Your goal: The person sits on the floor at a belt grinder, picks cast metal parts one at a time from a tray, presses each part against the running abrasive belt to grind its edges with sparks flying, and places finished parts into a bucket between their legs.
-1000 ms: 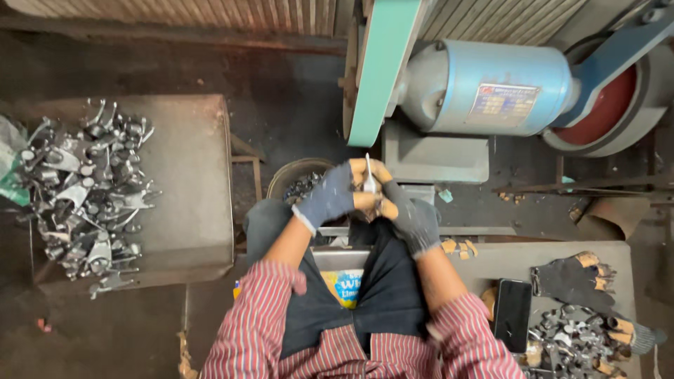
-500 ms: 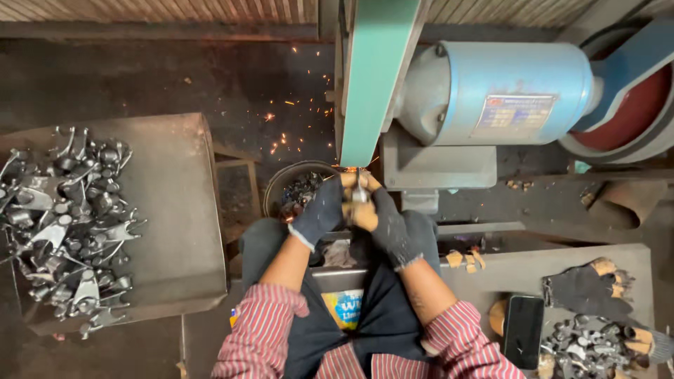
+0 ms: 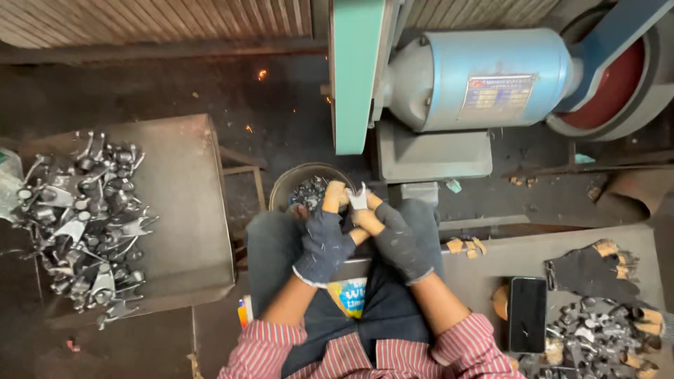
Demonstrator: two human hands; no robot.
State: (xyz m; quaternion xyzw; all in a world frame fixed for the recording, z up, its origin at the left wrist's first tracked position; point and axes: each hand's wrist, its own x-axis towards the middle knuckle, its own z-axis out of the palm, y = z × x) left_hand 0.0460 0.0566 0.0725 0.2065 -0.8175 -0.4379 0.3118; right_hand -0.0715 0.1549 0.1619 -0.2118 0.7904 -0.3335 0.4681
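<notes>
1. Left hand (image 3: 324, 242), in a dark glove, fingers pinched on a small metal part (image 3: 358, 198)
2. Right hand (image 3: 406, 238), gloved too, grips the same part
3. The part sits just below the green grinding belt (image 3: 357, 74), above a round bucket (image 3: 291, 186) of pieces

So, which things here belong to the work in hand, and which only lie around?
In use: small silvery metal part, pinched by gloved left hand and gloved right hand; green upright sanding belt; round bucket of parts.

Lying about: black phone; spare dark glove; heap of metal parts.
</notes>
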